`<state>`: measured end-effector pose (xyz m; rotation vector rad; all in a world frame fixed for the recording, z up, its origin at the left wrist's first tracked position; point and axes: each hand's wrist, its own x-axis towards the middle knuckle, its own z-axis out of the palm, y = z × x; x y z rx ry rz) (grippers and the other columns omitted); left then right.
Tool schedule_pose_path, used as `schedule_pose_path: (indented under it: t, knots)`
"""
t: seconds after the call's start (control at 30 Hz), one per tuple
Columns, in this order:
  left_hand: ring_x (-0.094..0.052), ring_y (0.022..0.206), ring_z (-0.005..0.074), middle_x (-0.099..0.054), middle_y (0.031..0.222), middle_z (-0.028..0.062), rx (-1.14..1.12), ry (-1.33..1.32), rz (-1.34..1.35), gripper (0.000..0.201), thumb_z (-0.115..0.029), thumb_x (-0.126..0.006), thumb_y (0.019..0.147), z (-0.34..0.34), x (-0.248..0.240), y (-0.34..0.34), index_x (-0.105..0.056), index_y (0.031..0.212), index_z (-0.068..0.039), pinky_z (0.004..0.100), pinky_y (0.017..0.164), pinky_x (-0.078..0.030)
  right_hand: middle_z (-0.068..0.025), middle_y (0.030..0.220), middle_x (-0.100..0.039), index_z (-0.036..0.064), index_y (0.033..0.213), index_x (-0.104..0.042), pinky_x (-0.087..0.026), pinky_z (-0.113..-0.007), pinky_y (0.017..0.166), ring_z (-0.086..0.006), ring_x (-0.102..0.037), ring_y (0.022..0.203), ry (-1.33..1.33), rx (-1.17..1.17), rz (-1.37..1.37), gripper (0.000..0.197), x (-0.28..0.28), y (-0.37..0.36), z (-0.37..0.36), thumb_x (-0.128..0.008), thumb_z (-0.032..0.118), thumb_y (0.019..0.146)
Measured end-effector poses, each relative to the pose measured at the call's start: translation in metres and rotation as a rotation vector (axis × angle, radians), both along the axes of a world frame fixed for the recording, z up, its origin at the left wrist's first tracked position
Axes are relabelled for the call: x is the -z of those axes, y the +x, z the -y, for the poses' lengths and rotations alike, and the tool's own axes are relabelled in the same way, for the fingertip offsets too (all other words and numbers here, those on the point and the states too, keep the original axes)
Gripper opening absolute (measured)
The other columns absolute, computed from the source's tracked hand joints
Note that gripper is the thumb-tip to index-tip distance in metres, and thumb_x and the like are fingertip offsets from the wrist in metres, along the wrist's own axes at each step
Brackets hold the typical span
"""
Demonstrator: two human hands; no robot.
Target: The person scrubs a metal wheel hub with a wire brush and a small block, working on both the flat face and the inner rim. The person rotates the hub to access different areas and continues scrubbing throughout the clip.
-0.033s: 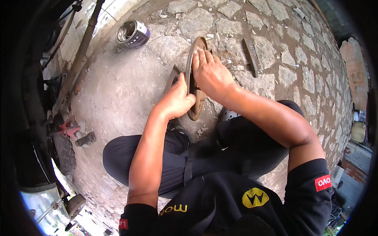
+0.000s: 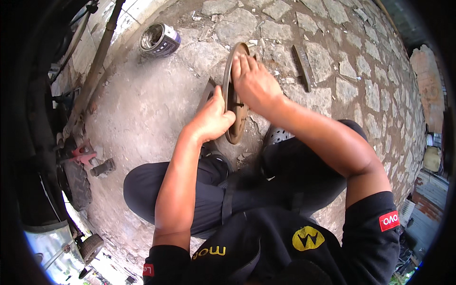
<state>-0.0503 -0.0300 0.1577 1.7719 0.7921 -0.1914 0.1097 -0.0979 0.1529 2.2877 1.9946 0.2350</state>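
A round, brownish metal plate with a raised rim stands nearly edge-on between my hands, above the ground in front of my knees. My left hand is closed on its near left rim, thumb on this side, other fingers hidden. My right hand presses against the upper part of the plate's face. Its fingers lie side by side, pointing away from me. The thumb and anything under the palm are hidden. Beyond my left hand, a dark, angular flat piece shows in part.
An open metal can lies tilted at the far left. A long, narrow dark tool rests on the stone paving to the right. A short dark cylinder and a red metal piece are at the left, near a dark vehicle part.
The plate has shifted very slightly upward and away. My right hand has slid a little toward me along the plate's face; my left hand keeps its hold.
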Motion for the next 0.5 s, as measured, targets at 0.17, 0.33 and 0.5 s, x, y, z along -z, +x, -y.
schedule_pose_path:
  t: [0.17,0.33,0.5]
  knots:
    - [-0.041,0.14,0.0374,-0.039,0.146,0.0382,0.016,0.086,0.003,0.088,-0.014,-0.053,0.084,0.002,0.003,0.001,-0.005,0.149,0.019,0.0356,0.116,-0.033,-0.0258,0.138,-0.054,-0.0134,0.14,-0.042,-0.049,-0.04,0.098,-0.0328,-0.056,0.125,-0.001,0.016,0.014,0.057,0.008,0.003,0.001,-0.054,0.016,0.093]
    - [-0.043,0.139,0.0376,-0.041,0.145,0.038,0.001,0.04,0.062,0.089,-0.014,-0.054,0.083,-0.004,0.012,0.002,-0.005,0.149,0.019,0.0357,0.115,-0.034,-0.0278,0.14,-0.052,-0.0153,0.141,-0.04,-0.049,-0.041,0.1,-0.0359,-0.053,0.129,-0.017,0.046,-0.119,0.057,0.011,0.022,-0.015,-0.052,0.015,0.094]
    - [-0.046,0.136,0.0386,-0.043,0.143,0.0376,0.055,0.072,-0.035,0.087,-0.014,-0.053,0.083,-0.007,-0.002,0.004,-0.006,0.149,0.019,0.0357,0.113,-0.037,-0.0284,0.142,-0.052,-0.0144,0.142,-0.04,-0.048,-0.043,0.101,-0.0369,-0.055,0.127,0.006,-0.051,-0.013,0.057,0.007,0.002,-0.002,-0.052,0.016,0.095]
